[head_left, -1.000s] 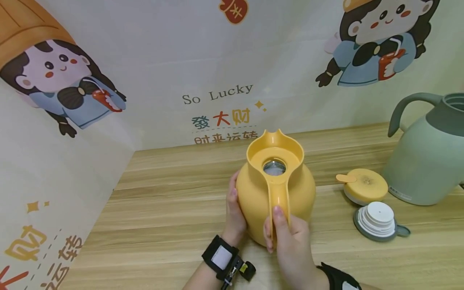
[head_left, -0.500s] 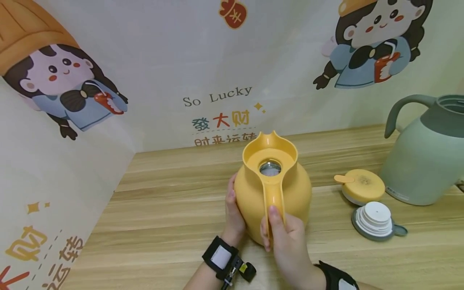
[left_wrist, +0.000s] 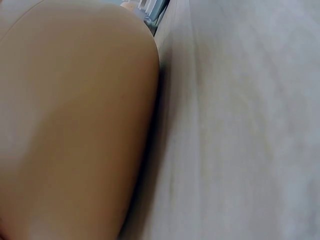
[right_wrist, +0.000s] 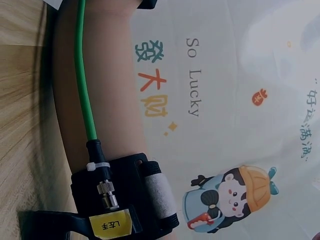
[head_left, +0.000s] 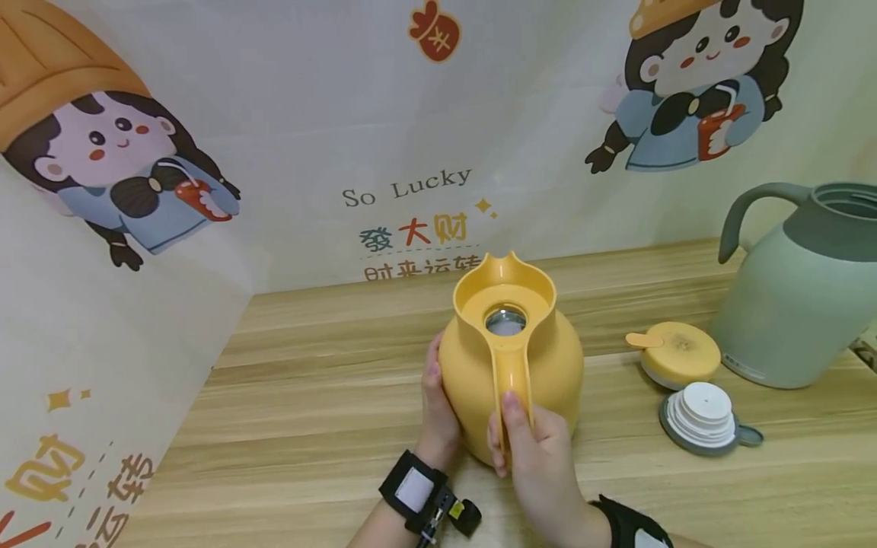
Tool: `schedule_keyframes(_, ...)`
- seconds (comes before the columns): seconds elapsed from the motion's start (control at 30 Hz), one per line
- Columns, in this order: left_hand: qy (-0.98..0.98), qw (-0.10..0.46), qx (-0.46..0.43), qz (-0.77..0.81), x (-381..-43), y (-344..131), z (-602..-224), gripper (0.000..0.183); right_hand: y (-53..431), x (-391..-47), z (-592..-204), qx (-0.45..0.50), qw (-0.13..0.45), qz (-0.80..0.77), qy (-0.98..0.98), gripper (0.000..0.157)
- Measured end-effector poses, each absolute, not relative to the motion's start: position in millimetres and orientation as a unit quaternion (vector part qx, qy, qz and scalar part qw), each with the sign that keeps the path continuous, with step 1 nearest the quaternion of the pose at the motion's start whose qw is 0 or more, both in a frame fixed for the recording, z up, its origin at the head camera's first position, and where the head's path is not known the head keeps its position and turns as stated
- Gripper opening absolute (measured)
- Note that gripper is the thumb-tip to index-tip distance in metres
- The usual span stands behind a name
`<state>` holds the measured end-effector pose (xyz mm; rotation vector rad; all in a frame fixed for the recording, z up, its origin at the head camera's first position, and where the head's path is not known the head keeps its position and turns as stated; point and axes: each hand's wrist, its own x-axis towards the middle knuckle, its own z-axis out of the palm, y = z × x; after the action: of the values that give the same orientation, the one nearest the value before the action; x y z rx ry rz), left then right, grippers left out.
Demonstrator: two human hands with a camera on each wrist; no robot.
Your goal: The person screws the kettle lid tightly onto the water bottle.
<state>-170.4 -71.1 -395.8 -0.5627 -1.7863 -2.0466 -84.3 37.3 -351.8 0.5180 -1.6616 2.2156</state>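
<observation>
A yellow thermos jug point(head_left: 555, 365) stands upright at the middle of the wooden table, its mouth uncovered and a shiny lining showing inside. My right hand point(head_left: 544, 464) grips its handle point(head_left: 511, 369), thumb lying along the top. Along the left of the round belly my left hand point(head_left: 438, 411) holds the jug, part of its fingers hidden behind it. The left wrist view is filled by the jug's side point(left_wrist: 85, 110) close over the tabletop. In the right wrist view the left forearm point(right_wrist: 105, 90) with its black strap shows.
To the right lie a yellow lid point(head_left: 685, 354) and an upturned grey-and-white stopper point(head_left: 702, 418). Beside them stands a light green thermos jug point(head_left: 798, 304) with a grey handle and uncovered mouth. A printed cloth point(head_left: 294, 137) rises behind the table and at its left.
The whole head view shifts slightly, with the jugs and lids sitting a little further left in it. Both hands keep their places on the yellow jug.
</observation>
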Motion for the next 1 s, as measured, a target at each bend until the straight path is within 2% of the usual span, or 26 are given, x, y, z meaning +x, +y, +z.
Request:
schedule_keyframes(0.27, -0.623, 0.185, -0.192, -0.736, -184, -76, -414, 0.052, 37, -87, -353, 0.209, 0.162, 0.762, -0.591, 0.04)
schedule_keyframes(0.5, -0.629, 0.188, -0.195, -0.729, -172, -74, -399, 0.053, 44, -94, -352, 0.273, 0.162, 0.718, -0.619, 0.041)
schedule_keyframes(0.77, -0.625, 0.184, -0.207, -0.73, -168, -71, -391, 0.062, 49, -97, -351, 0.292, 0.171, 0.702, -0.626, 0.039)
schedule_keyframes(1.0, -0.628, 0.186, -0.202, -0.728, -178, -73, -408, 0.057, 52, -97, -350, 0.296, 0.176, 0.697, -0.629, 0.036)
